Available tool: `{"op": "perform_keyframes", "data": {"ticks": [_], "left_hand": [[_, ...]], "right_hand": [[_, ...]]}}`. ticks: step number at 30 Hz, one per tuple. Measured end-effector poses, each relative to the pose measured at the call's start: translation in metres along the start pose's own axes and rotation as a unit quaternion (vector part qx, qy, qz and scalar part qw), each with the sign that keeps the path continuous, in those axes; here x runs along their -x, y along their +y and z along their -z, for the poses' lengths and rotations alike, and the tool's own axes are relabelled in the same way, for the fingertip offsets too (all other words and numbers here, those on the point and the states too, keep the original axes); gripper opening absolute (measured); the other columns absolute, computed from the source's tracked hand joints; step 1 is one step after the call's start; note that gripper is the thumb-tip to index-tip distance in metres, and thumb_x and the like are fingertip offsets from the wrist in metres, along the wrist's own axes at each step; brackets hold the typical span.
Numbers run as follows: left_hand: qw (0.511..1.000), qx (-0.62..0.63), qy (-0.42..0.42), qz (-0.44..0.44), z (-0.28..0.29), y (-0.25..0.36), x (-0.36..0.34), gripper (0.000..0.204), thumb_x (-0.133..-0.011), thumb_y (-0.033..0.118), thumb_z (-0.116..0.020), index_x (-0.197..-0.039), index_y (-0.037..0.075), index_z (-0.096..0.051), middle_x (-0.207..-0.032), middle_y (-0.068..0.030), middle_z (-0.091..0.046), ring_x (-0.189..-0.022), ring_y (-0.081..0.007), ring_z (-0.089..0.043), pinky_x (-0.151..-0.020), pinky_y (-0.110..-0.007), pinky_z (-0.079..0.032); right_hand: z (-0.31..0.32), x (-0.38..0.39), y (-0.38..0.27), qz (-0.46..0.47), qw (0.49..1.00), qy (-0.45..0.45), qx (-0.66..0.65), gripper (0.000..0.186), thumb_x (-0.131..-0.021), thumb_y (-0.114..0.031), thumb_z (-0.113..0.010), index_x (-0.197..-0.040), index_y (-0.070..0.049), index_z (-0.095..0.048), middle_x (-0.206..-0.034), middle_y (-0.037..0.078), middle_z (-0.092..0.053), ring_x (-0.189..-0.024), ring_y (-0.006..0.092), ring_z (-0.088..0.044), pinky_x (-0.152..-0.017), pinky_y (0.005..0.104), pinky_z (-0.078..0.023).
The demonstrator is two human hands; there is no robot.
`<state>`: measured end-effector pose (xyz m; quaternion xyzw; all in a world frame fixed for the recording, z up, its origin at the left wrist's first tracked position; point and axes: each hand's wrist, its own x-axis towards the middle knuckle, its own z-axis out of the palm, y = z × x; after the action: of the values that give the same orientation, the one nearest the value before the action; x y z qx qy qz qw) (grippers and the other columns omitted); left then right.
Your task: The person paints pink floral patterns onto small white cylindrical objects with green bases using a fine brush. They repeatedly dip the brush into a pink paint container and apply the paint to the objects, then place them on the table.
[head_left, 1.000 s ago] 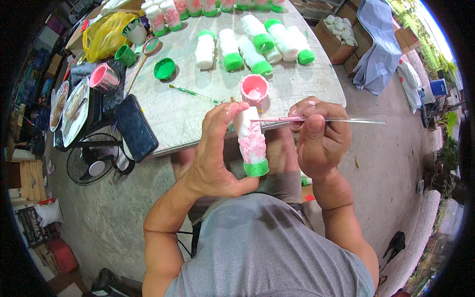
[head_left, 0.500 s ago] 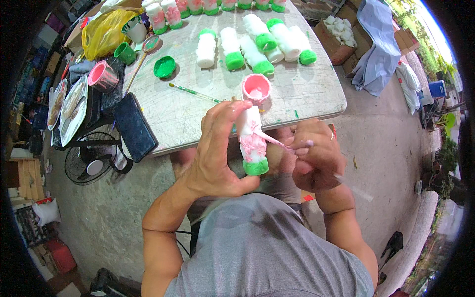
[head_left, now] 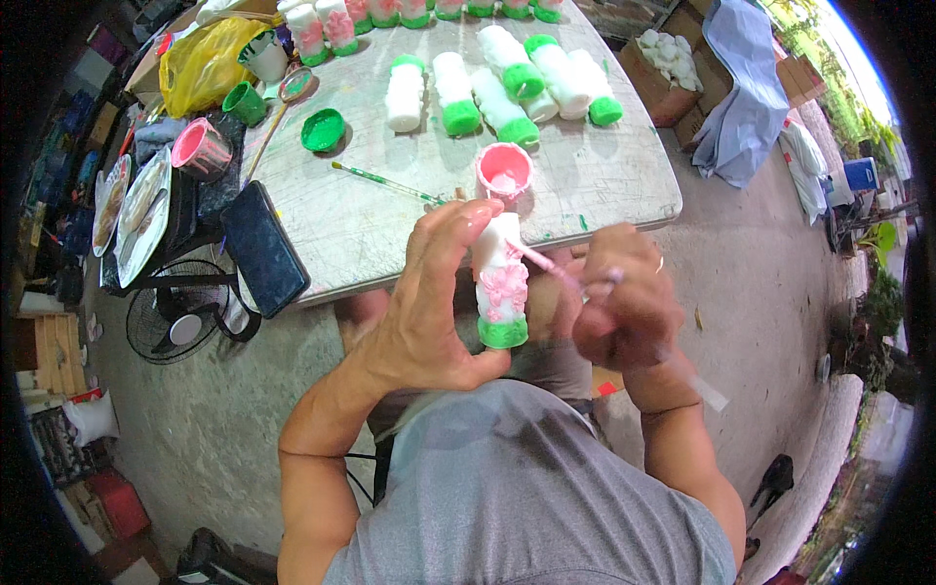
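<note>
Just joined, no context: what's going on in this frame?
A person is painting a small white figure with a green base. The left hand holds it upright in front of their chest, and the right hand works a thin brush with pink paint against its side. A pink paint cup sits at the table edge just beyond. More white-and-green figures lie farther back, and another brush rests on the table.

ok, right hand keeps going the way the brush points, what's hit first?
Likely the white candle: the right hand aims its brush leftward at the pink flowers, with the tip at or nearly on the surface. Depth unclear.
</note>
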<state>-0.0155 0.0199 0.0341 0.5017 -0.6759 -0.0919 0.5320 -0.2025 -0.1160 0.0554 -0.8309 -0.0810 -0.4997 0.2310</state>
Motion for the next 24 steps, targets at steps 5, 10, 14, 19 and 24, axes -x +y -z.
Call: {"op": "perform_keyframes", "data": {"ticks": [5,10,14,19,24], "left_hand": [[1.0,-0.002,-0.001,0.007,0.0,0.0,-0.001,0.11,-0.053,0.009,-0.079,-0.151,-0.001,-0.03,-0.144,-0.0224,-0.049,-0.133,-0.0441,-0.045,-0.116,-0.053,-0.035],[1.0,-0.015,-0.013,0.001,-0.001,0.001,-0.003,0.109,-0.053,0.011,-0.079,-0.15,-0.002,-0.031,-0.143,-0.0219,-0.05,-0.132,-0.0439,-0.045,-0.115,-0.053,-0.035],[1.0,-0.02,-0.002,-0.007,-0.002,0.0,-0.002,0.106,-0.053,0.011,-0.078,-0.148,-0.002,-0.033,-0.141,-0.0218,-0.051,-0.13,-0.0438,-0.046,-0.113,-0.053,-0.037],[0.999,-0.047,-0.01,0.002,0.0,0.003,-0.004,0.105,-0.053,0.01,-0.077,-0.148,0.0,-0.034,-0.14,-0.0217,-0.052,-0.129,-0.0419,-0.048,-0.112,-0.051,-0.038],[0.999,-0.039,0.001,-0.003,-0.002,0.003,-0.003,0.104,-0.053,0.011,-0.077,-0.147,-0.001,-0.036,-0.139,-0.0214,-0.052,-0.127,-0.0433,-0.048,-0.109,-0.052,-0.039]], "right_hand": [[0.002,0.004,-0.012,0.027,0.998,-0.052,0.032,0.029,-0.089,-0.013,-0.078,-0.102,0.003,-0.059,-0.1,0.018,-0.068,-0.079,0.0304,-0.065,-0.069,0.0438,-0.055],[-0.008,0.008,0.002,-0.118,0.985,0.1,-0.078,0.014,-0.104,-0.013,-0.06,-0.102,-0.001,-0.054,-0.086,0.013,-0.066,-0.074,0.0211,-0.063,-0.067,0.0344,-0.053],[-0.016,0.01,0.01,-0.188,0.954,0.18,-0.151,0.011,-0.106,-0.011,-0.055,-0.106,-0.001,-0.052,-0.082,0.012,-0.064,-0.073,0.0161,-0.061,-0.065,0.0304,-0.051],[-0.024,0.01,0.002,-0.196,0.947,0.186,-0.176,0.011,-0.105,-0.01,-0.056,-0.105,0.0,-0.052,-0.082,0.013,-0.065,-0.072,0.0151,-0.059,-0.065,0.0304,-0.052],[-0.021,0.012,0.003,-0.195,0.955,0.189,-0.122,0.01,-0.105,-0.008,-0.057,-0.102,0.001,-0.054,-0.082,0.012,-0.065,-0.073,0.0158,-0.061,-0.064,0.0315,-0.053]]}}
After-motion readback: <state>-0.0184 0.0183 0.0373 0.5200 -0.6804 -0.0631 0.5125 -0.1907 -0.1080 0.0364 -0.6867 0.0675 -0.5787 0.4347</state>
